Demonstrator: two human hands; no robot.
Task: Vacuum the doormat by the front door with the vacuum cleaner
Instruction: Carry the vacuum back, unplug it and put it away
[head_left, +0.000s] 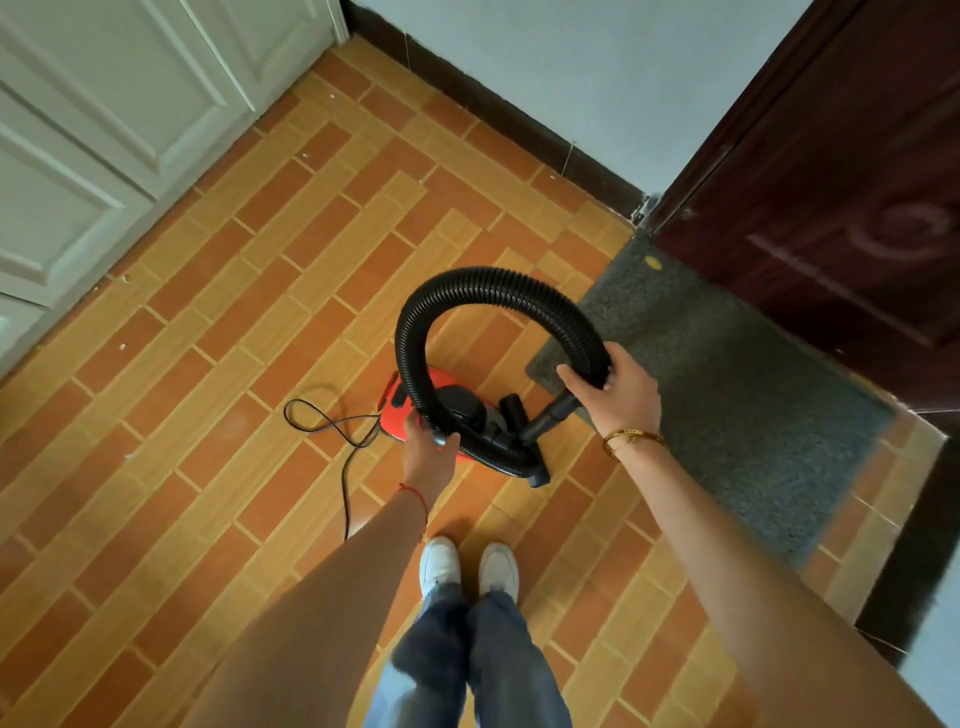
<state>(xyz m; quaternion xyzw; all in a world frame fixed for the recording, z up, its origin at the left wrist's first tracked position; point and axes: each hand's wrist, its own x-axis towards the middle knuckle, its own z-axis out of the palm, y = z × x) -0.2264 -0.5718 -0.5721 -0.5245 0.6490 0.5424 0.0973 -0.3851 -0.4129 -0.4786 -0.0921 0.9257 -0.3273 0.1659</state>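
Both hands on the vacuum beside the doormat

The right hand (615, 387) curls its fingers over the ribbed black plastic hose (467, 283), which arches away from the fingertips. The left hand (428, 441) grips the small red-and-black canister vacuum cleaner (410, 410) on the orange brick-pattern tile floor (234, 291). The grey rectangular pile doormat (727, 374) lies just beyond the right fingers, against the dark brown wooden door (841, 208). A thin black power cord (332, 426) loops beside the left fingers.
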